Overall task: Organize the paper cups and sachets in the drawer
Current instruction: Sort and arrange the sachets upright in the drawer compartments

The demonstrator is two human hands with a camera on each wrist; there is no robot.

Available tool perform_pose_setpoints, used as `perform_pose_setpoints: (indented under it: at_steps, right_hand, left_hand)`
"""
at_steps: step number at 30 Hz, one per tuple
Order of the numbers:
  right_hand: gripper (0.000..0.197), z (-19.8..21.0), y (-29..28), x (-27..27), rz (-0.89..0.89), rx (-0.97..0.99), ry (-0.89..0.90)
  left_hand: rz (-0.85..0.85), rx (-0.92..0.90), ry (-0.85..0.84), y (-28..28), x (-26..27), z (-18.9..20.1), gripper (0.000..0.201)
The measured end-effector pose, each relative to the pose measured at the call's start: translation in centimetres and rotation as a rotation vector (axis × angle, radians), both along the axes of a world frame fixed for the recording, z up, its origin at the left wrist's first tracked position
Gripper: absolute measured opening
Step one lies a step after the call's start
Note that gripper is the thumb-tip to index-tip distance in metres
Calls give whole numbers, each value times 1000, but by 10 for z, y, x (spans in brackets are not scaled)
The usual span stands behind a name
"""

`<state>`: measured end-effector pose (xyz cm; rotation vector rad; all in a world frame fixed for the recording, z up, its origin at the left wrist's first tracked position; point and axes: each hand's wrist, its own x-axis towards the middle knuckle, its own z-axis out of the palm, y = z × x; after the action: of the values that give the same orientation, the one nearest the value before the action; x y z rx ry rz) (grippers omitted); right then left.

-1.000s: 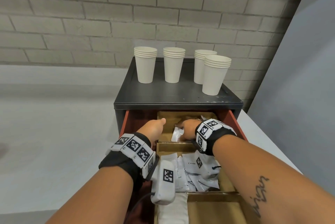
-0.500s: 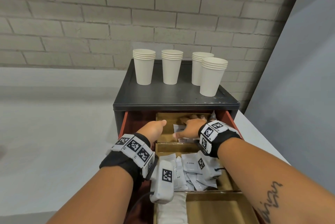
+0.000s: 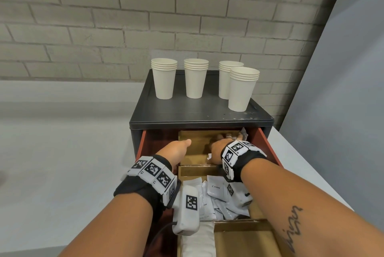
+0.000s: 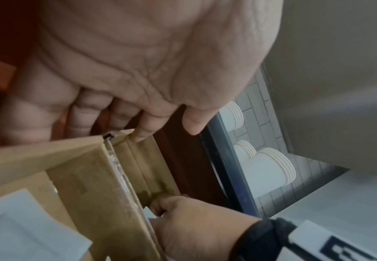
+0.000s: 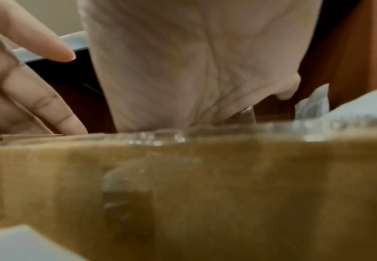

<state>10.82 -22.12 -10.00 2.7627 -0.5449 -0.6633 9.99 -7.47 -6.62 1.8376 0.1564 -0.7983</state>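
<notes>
Four stacks of white paper cups point(image 3: 164, 79) point(image 3: 195, 78) point(image 3: 225, 78) point(image 3: 243, 89) stand on the black cabinet top point(image 3: 197, 113). Below it the red drawer point(image 3: 268, 144) is pulled out, split by cardboard dividers. My left hand point(image 3: 176, 150) rests with straight fingers on the left rim of the rear compartment point(image 3: 195, 138); one fingertip point(image 4: 138, 137) touches the cardboard corner. My right hand point(image 3: 218, 148) reaches deep into that compartment, its fingers curled round white sachets point(image 3: 243, 133) at the back right. A heap of cream sachets point(image 3: 216, 188) fills the middle compartment.
A bare cardboard compartment point(image 3: 245, 238) lies at the drawer's front, with a narrow white bundle point(image 3: 197, 244) left of it. The cabinet stands on a white table point(image 3: 62, 163) against a brick wall, and a grey wall point(image 3: 332, 111) closes the right side.
My right hand has pushed further back and to the right in the rear compartment, taking the sachets with it. The left hand has stayed on the divider.
</notes>
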Motion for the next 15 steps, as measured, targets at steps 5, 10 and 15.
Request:
perform_pose_setpoints:
  at_steps: [5, 10, 15]
  right_hand:
    - [91, 5, -2, 0, -277, -26, -38]
    - [71, 17, -8, -5, -215, -16, -30]
    - [38, 21, -9, -17, 18, 6, -72]
  left_hand:
    - [-10, 6, -4, 0, 2, -2, 61]
    - [-17, 2, 0, 1, 3, -4, 61]
    - [-30, 14, -13, 2, 3, -4, 61]
